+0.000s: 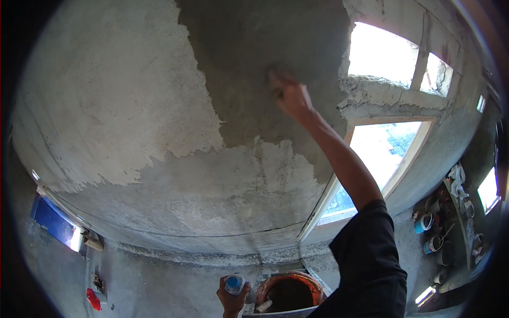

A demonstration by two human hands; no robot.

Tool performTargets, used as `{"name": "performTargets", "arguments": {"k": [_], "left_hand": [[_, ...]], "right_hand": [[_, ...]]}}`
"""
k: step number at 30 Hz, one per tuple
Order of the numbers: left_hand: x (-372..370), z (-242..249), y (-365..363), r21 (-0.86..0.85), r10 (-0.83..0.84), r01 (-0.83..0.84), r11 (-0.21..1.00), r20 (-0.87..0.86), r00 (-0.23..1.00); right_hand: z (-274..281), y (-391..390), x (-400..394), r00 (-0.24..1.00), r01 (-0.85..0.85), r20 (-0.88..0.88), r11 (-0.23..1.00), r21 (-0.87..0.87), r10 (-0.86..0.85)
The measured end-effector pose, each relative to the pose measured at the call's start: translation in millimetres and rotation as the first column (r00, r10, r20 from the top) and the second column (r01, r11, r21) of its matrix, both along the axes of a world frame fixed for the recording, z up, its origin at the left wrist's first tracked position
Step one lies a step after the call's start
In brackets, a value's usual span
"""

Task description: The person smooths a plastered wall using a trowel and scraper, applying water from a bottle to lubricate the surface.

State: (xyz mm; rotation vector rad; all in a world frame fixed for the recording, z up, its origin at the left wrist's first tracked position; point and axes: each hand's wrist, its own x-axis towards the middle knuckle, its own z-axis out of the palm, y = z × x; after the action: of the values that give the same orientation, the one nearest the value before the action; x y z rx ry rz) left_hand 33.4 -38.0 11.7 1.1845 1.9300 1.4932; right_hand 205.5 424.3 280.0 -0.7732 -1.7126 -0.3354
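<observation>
My right hand (292,98) is raised to the wall, against a dark, wet-looking patch of plaster (265,37). Its fingers look curled but are blurred by motion. A dark smear shows at the fingertips, and what it is I cannot make out. Low in the view, my left hand (231,303) is wrapped around a clear plastic bottle (235,285) with a blue top, held upright. Just right of that hand is a round orange-rimmed tub (317,286) with dark, mortar-like contents. A pale, roller-shaped object (263,306) lies at its near edge.
Right of the plaster patch are a framed window opening (366,153) and smaller openings (383,55) above. Lighter dry wall (122,90) spreads to the left. Several buckets (424,223) stand at the far right beside a cluttered shelf. A red object (93,300) lies on the floor at left.
</observation>
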Motion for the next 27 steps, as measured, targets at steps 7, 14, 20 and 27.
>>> {"name": "performTargets", "arguments": {"k": [7, 14, 20, 27], "left_hand": [[-2.8, -1.0, -4.6, -0.031, -0.007, 0.007, 0.999, 0.004, 1.0], [-1.0, -6.8, -1.6, -0.008, -0.03, 0.03, 1.0, 0.013, 0.999], [1.3, -3.7, 2.6, -0.002, -0.047, 0.047, 0.999, 0.031, 0.998], [-2.6, -7.6, -1.0, -0.023, -0.044, 0.044, 0.999, -0.011, 0.999]], "right_hand": [[35.3, -0.3, 30.8, 0.977, 0.027, -0.213, 0.994, 0.108, -0.004], [-12.6, 21.8, 0.3, 0.98, -0.039, 0.198, 0.999, 0.01, 0.036], [-13.7, -16.2, -9.8, 0.921, -0.088, 0.39, 0.972, 0.216, -0.003], [36.8, 29.5, 74.8, 0.914, 0.288, 0.186, 0.898, 0.332, -0.361]]}}
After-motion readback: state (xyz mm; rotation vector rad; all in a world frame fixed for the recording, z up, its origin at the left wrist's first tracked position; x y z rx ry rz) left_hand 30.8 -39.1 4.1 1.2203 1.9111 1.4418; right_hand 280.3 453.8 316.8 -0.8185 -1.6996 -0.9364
